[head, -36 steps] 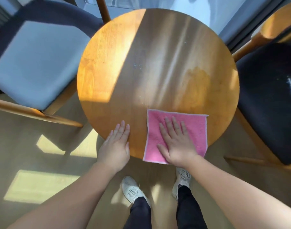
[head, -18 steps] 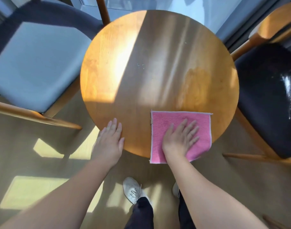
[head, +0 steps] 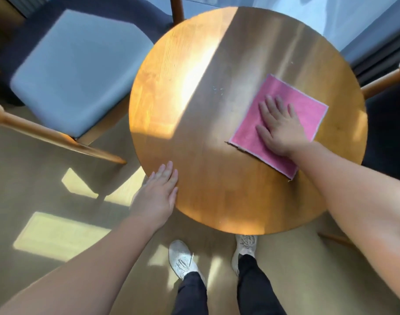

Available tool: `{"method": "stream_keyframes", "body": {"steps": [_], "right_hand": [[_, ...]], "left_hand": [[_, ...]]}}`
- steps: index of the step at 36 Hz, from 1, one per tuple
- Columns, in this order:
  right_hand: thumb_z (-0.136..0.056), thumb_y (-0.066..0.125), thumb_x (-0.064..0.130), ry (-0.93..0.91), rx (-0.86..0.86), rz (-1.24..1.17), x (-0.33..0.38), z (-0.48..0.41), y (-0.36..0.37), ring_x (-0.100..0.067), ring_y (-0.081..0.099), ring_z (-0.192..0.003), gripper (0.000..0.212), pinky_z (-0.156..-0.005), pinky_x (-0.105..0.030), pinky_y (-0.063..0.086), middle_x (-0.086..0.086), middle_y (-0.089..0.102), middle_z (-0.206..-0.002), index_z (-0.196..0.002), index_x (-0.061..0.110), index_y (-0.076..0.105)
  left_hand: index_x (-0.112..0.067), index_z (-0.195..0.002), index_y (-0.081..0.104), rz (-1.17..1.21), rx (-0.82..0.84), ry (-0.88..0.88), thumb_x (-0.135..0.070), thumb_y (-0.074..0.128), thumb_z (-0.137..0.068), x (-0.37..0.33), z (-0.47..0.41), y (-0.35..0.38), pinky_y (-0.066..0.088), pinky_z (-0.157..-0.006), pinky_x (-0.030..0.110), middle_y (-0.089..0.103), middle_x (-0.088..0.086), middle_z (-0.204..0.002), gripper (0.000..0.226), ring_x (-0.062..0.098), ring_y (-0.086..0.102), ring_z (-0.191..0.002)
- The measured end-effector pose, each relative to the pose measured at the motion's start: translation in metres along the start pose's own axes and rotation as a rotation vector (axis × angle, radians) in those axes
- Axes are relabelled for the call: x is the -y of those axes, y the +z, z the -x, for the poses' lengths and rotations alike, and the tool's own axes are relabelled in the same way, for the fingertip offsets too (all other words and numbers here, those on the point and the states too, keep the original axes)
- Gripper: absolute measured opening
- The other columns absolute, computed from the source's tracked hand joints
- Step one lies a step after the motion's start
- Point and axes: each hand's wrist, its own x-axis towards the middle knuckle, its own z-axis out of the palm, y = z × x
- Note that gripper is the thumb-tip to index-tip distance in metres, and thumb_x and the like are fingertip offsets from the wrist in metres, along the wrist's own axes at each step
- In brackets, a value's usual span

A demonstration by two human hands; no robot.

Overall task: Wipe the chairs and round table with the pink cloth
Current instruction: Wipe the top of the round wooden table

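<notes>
Pressing flat-fingered, the right hand [head: 279,126] has slid the pink cloth [head: 307,105] from the near edge of the table [head: 194,110] to its right side, extending coverage; the flat left hand [head: 158,194] steadies the rim.

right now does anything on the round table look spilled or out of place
A few small whitish specks lie near the middle of the round wooden table, just left of the square pink cloth under the flat right hand; they look like unwiped crumbs. Nothing else stands out.
</notes>
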Motion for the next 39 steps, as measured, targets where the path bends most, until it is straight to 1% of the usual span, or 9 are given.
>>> {"method": "stream_keyframes", "body": {"steps": [3, 7, 11, 15, 21, 26, 32, 36, 39], "right_hand": [[-0.097, 0.017, 0.051, -0.012, -0.026, 0.026, -0.001, -0.015, -0.008, -0.028, -0.006, -0.15, 0.07, -0.118, -0.047, -0.01, -0.008, -0.002, -0.164, -0.156, 0.016, 0.005], [-0.1, 0.018, 0.048, 0.414, -0.112, -0.092, 0.023, -0.026, -0.003, -0.04, -0.004, -0.148, 0.067, -0.117, -0.057, -0.007, -0.02, 0.001, -0.162, -0.156, 0.015, 0.005], [-0.098, 0.013, 0.055, 0.519, -0.092, -0.164, 0.033, -0.038, 0.001, -0.042, -0.008, -0.147, 0.07, -0.114, -0.06, -0.009, -0.018, -0.005, -0.162, -0.156, 0.018, 0.003], [-0.096, 0.011, 0.055, 0.477, -0.125, -0.129, 0.033, -0.041, 0.006, -0.041, -0.007, -0.148, 0.072, -0.115, -0.061, -0.007, -0.017, -0.004, -0.162, -0.156, 0.016, 0.002], [-0.097, 0.017, 0.049, 0.232, -0.134, -0.092, 0.056, -0.011, 0.017, -0.035, -0.001, -0.149, 0.069, -0.119, -0.052, -0.002, -0.013, 0.001, -0.163, -0.156, 0.013, 0.008], [-0.096, 0.007, 0.05, 0.157, -0.054, -0.05, 0.094, 0.033, 0.032, -0.032, -0.006, -0.15, 0.069, -0.119, -0.048, -0.007, -0.011, -0.003, -0.163, -0.155, 0.014, 0.002], [-0.097, 0.002, 0.051, 0.076, 0.007, -0.076, 0.139, 0.103, 0.062, -0.02, -0.024, -0.144, 0.062, -0.118, -0.041, -0.016, -0.002, -0.02, -0.157, -0.149, 0.021, -0.013], [-0.097, 0.002, 0.049, 0.065, 0.055, -0.034, 0.161, 0.139, 0.076, -0.023, -0.034, -0.14, 0.062, -0.113, -0.04, -0.025, -0.001, -0.029, -0.154, -0.15, 0.02, -0.015], [-0.098, 0.01, 0.046, 0.053, 0.064, -0.029, 0.17, 0.155, 0.077, -0.028, -0.019, -0.145, 0.063, -0.117, -0.043, -0.016, -0.007, -0.013, -0.159, -0.152, 0.015, -0.001]], "left_hand": [[-0.005, -0.14, 0.041, 0.014, -0.018, -0.013, -0.013, 0.048, -0.097, -0.003, 0.001, 0.0, 0.012, -0.115, 0.032, 0.023, 0.008, -0.152, 0.044, 0.025, 0.023, -0.141], [-0.004, -0.139, 0.042, 0.022, -0.023, -0.022, -0.011, 0.048, -0.097, -0.006, 0.003, 0.0, 0.016, -0.115, 0.035, 0.025, 0.009, -0.151, 0.043, 0.026, 0.026, -0.141], [-0.005, -0.139, 0.041, 0.026, -0.029, -0.015, -0.011, 0.046, -0.097, -0.005, 0.002, 0.0, 0.014, -0.116, 0.032, 0.022, 0.004, -0.151, 0.043, 0.024, 0.024, -0.141], [-0.008, -0.142, 0.037, 0.006, -0.029, 0.007, -0.014, 0.043, -0.098, 0.0, 0.002, 0.001, 0.007, -0.115, 0.026, 0.017, 0.0, -0.151, 0.045, 0.019, 0.02, -0.143], [-0.008, -0.144, 0.034, -0.004, -0.018, 0.029, -0.014, 0.042, -0.098, 0.002, 0.003, 0.001, 0.006, -0.115, 0.026, 0.015, 0.001, -0.152, 0.046, 0.019, 0.018, -0.143], [-0.011, -0.146, 0.028, 0.004, 0.003, 0.048, -0.016, 0.037, -0.099, 0.005, 0.001, -0.001, -0.002, -0.112, 0.018, 0.011, 0.001, -0.155, 0.048, 0.015, 0.012, -0.144], [-0.011, -0.146, 0.029, 0.039, 0.023, 0.053, -0.014, 0.038, -0.099, 0.004, 0.001, -0.008, -0.001, -0.111, 0.017, 0.014, 0.003, -0.156, 0.049, 0.015, 0.012, -0.144], [-0.01, -0.146, 0.031, 0.08, 0.054, 0.073, -0.008, 0.04, -0.097, 0.005, -0.001, -0.013, 0.001, -0.11, 0.017, 0.016, 0.006, -0.156, 0.05, 0.018, 0.014, -0.144], [-0.011, -0.142, 0.04, 0.079, 0.04, 0.095, -0.005, 0.041, -0.091, 0.011, 0.001, -0.021, 0.013, -0.112, 0.023, 0.024, 0.004, -0.154, 0.051, 0.02, 0.024, -0.142]]}}
